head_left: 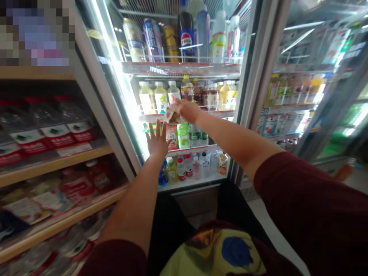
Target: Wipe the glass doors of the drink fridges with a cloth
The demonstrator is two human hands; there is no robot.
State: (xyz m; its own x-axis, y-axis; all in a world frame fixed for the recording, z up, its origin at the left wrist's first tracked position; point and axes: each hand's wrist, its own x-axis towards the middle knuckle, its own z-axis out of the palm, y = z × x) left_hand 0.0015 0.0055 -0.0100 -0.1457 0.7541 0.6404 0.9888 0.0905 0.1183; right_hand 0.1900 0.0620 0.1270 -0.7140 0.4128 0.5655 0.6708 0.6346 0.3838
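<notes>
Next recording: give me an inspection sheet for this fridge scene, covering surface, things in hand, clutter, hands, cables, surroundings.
Surface: fridge shelf, white rail, lit from the left.
Things in hand: crumpled cloth at the shelf's front edge.
Clutter: bottles in rows below; cans on the top shelf.
Hands: right hand closed on the cloth; left hand open, fingers spread, in front of the lower bottles.
Cables: nothing seen.
Surroundings: wooden shelves of packaged goods left; glass-door cooler right.

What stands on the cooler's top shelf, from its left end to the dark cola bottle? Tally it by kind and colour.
Pale can: 1
Blue can: 1
Gold can: 1
Dark cola bottle: 1
Total: 4
</notes>
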